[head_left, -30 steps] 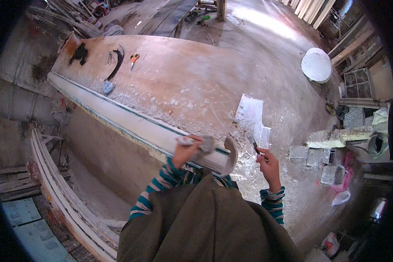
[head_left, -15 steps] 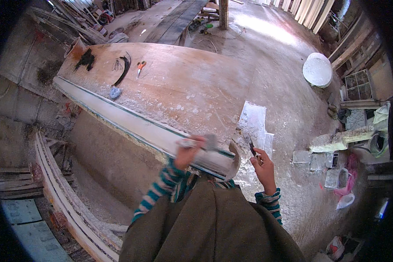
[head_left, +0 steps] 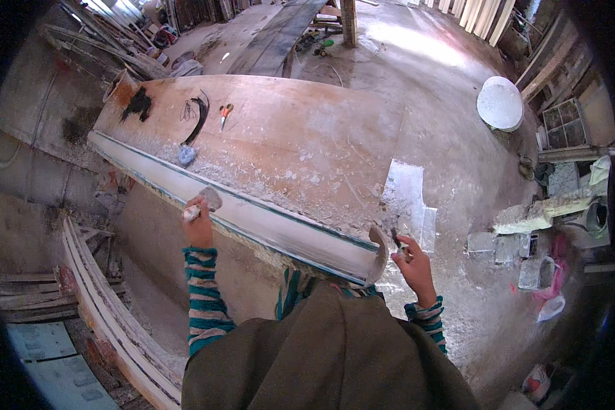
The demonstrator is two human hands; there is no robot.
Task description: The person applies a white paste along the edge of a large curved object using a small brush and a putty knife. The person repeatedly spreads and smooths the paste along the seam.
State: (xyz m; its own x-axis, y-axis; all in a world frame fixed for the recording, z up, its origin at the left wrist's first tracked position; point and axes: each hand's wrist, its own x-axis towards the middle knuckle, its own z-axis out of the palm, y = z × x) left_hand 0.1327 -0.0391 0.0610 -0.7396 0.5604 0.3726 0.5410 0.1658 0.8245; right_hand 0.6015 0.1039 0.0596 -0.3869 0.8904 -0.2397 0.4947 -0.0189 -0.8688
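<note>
A long white trough-like moulding (head_left: 266,217) with green edges lies diagonally along the near side of a dusty wooden board (head_left: 301,130). My left hand (head_left: 198,222) is closed round the pale handle of a flat grey scraper-like tool (head_left: 211,198), whose broad end is over the moulding's left half. My right hand (head_left: 417,266) pinches a small slim tool with a dark tip (head_left: 395,238), just beyond the moulding's right end. A curved pale end piece (head_left: 378,253) rises at that end. The exact kind of the right hand's tool is too small to make out.
Orange-handled scissors (head_left: 225,116), curved black strips (head_left: 198,121) and a bluish lump (head_left: 186,156) lie on the board. White flakes are scattered along the moulding. A round white bucket (head_left: 500,104) stands far right. Curved timber pieces (head_left: 109,307) lie low on the left.
My left hand has swept left along the moulding with its flat tool, from near the right end to the left half. My right hand stays by the right end, still holding its small tool.
</note>
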